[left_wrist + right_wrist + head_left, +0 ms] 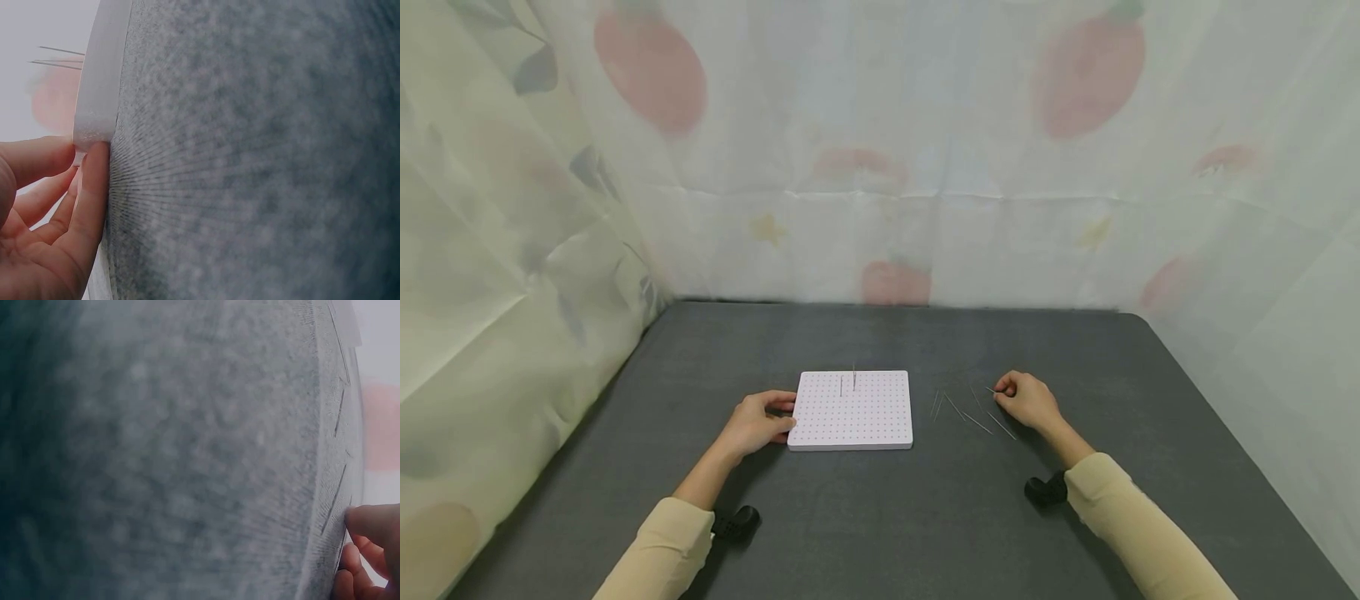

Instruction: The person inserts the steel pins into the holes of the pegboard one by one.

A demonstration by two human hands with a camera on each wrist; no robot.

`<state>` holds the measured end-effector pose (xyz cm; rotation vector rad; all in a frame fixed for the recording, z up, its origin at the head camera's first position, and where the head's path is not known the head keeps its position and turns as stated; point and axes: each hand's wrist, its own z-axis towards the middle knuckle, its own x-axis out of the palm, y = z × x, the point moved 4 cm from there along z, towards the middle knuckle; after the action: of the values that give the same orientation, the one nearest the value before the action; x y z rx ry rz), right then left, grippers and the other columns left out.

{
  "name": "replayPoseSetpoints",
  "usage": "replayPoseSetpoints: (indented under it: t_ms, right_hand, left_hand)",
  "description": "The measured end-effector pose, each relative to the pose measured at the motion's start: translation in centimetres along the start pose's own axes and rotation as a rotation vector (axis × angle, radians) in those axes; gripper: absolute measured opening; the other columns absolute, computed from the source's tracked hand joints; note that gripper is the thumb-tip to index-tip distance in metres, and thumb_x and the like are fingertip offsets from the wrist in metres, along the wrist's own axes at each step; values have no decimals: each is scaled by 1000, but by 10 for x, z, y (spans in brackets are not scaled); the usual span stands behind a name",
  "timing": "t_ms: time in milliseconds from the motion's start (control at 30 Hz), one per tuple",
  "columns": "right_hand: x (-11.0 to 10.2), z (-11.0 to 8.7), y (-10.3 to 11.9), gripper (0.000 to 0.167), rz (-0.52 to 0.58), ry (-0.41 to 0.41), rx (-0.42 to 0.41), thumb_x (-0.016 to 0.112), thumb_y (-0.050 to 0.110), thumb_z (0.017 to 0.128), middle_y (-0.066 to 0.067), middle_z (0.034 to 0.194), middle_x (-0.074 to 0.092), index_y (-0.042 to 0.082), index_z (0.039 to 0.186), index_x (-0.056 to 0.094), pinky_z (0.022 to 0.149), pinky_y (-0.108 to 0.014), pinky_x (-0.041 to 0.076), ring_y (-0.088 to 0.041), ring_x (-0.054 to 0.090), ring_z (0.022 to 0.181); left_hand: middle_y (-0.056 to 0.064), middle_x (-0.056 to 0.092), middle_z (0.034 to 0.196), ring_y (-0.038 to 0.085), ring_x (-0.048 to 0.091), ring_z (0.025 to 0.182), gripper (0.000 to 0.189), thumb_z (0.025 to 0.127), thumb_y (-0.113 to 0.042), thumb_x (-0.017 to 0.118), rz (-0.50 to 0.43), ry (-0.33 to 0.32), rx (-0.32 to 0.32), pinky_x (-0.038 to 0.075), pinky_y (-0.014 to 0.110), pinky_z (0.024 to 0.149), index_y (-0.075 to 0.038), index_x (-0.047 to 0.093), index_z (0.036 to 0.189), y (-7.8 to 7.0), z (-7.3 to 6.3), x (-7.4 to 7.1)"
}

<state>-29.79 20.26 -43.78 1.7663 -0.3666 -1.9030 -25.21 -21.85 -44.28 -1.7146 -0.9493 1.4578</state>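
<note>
A white board (850, 425) with rows of small holes lies flat on the table; several thin metal needles (841, 386) stand upright near its far edge. My left hand (762, 423) holds the board at its left side, the thumb on the near part of the edge. In the left wrist view, the left hand (56, 219) has its fingertips against the board's side wall (100, 75). To the right, my right hand (1028, 400) pinches a thin needle (990, 389) between thumb and fingers. In the right wrist view the right hand (375, 544) is partly cut off by the frame.
Several loose needles (977, 423) lie scattered on the dark grey table (880, 517) between the board and my right hand. A patterned curtain (880, 150) hangs behind the table and along its left. Black devices (741, 522) are worn on both wrists.
</note>
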Motion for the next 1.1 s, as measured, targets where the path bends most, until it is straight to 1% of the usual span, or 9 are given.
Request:
replayPoseSetpoints:
  t_ms: [400, 667, 900, 1100]
  right_hand:
    - [3, 0, -3, 10, -3, -4, 44, 62, 17, 85, -5, 82, 61, 9, 88, 67, 55, -30, 40, -17, 53, 69]
    - [3, 0, -2, 12, -19, -18, 48, 62, 17, 85, -3, 80, 64, 9, 86, 70, 54, -30, 41, -16, 55, 68]
    - [3, 0, -1, 13, -25, -14, 39, 61, 17, 85, -3, 79, 65, 8, 85, 70, 55, -30, 42, -16, 56, 67]
    - [3, 3, 1, 15, -8, -10, 35, 58, 17, 86, -4, 79, 65, 7, 87, 69, 58, -32, 43, -17, 57, 67]
  left_hand:
    - [21, 57, 113, 18, 64, 81, 45, 81, 1, 64, -6, 0, 2, 57, 31, 63, 3, 52, 124, 0, 0, 1]
    - [20, 57, 113, 18, 64, 80, 45, 80, 1, 64, -2, -10, -2, 57, 31, 62, 3, 53, 124, -1, 0, 1]
    - [20, 57, 112, 18, 64, 80, 45, 81, 1, 64, -1, -8, -2, 57, 31, 62, 4, 53, 124, -2, -1, 0]
    - [20, 57, 113, 18, 64, 81, 45, 81, 1, 64, 2, -8, 2, 57, 31, 62, 4, 52, 124, -3, -1, 0]
